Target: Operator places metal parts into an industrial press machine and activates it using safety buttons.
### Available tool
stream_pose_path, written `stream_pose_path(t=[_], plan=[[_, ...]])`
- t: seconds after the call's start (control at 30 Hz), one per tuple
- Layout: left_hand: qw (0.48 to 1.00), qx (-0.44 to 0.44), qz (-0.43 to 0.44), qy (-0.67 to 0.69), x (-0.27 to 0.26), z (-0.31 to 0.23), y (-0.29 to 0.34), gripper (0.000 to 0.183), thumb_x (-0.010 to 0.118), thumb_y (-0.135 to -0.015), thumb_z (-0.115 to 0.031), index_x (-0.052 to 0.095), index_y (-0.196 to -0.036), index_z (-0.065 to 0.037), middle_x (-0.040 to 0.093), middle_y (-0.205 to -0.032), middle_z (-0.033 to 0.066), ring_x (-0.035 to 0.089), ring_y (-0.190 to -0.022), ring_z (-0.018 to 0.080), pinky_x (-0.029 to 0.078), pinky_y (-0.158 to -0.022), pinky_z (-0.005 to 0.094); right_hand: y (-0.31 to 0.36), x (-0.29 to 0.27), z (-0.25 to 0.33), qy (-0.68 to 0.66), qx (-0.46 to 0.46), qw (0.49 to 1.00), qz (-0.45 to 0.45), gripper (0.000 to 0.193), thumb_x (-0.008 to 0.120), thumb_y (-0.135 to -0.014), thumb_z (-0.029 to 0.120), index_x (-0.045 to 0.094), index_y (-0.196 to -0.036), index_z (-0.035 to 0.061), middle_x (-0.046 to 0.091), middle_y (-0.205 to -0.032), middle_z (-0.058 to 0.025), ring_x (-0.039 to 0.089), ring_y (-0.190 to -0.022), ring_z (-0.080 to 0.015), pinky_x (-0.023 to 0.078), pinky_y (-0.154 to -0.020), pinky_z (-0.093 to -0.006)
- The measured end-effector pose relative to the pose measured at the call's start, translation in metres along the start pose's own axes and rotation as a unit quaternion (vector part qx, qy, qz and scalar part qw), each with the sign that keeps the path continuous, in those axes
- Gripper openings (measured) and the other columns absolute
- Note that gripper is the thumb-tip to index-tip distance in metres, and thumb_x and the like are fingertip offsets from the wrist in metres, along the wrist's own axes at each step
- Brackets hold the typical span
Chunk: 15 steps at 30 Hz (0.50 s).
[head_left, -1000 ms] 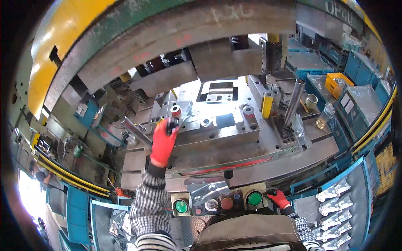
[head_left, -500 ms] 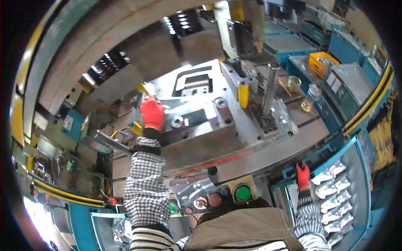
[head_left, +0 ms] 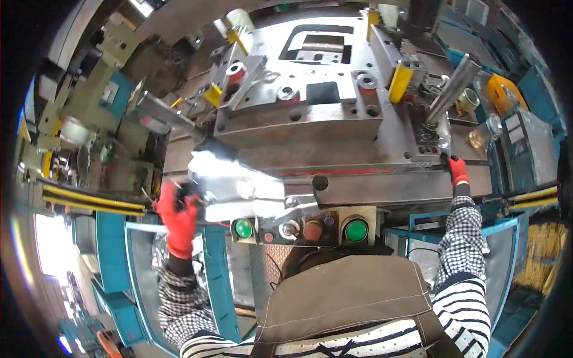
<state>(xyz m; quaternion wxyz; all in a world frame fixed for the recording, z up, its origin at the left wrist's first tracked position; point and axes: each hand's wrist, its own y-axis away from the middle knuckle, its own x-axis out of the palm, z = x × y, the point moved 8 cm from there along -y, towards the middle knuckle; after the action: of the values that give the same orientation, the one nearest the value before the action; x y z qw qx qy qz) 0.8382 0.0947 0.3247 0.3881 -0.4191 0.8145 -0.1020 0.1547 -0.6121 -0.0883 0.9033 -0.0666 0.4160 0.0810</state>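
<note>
Two red-gloved hands, left hand (head_left: 178, 218) gripping shiny metal sheet (head_left: 239, 182), right hand (head_left: 458, 170) pinching die-block edge (head_left: 418, 179).

The carrier is a heavy steel press bed (head_left: 358, 179), its front edge running across the middle of the view with a thin red line along it. On it sits a thick grey die block (head_left: 298, 122), and on top of that a bright die plate (head_left: 310, 65) with a rectangular cut-out toward 12 o'clock. Yellow guide posts stand on the die: one (head_left: 400, 82) at 1 o'clock, one (head_left: 213, 95) at 10 o'clock. A slanted steel bar (head_left: 450, 89) rises at 2 o'clock. A shiny sheet-metal part (head_left: 239, 182) lies over the bed's front edge at 8 o'clock. Below the front edge hangs a button panel (head_left: 310, 227) with green buttons.
</note>
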Motion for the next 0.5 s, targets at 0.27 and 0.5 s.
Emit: stream_pose_path(t=[0.27, 0.5], plan=[[0.992, -0.119, -0.033, -0.012, 0.125, 0.103, 0.184, 0.038, 0.068, -0.084, -0.001, 0.061, -0.122, -0.002, 0.063, -0.113, 0.0192, 0.062, -0.103, 0.0382, 0.051, -0.090, 0.0442, -0.028, -0.046, -0.002, -0.195, 0.180, 0.962, 0.068, 0.038, 0.076, -0.091, 0.038, 0.077, -0.102, 0.0019, 0.073, -0.079, -0.0109, 0.064, -0.062, -0.0191, 0.052, -0.062, -0.0387], [0.977, -0.126, -0.080, -0.152, 0.167, 0.104, 0.191, 0.043, 0.076, -0.080, -0.004, 0.060, -0.120, -0.003, 0.057, -0.122, 0.0227, 0.054, -0.117, 0.0433, 0.045, -0.099, 0.0495, 0.061, -0.065, 0.019, -0.443, 0.103, 0.888, 0.071, 0.050, 0.066, -0.098, 0.022, 0.055, -0.144, 0.0082, 0.060, -0.137, -0.0104, 0.053, -0.128, -0.0226, 0.041, -0.110, -0.0372]])
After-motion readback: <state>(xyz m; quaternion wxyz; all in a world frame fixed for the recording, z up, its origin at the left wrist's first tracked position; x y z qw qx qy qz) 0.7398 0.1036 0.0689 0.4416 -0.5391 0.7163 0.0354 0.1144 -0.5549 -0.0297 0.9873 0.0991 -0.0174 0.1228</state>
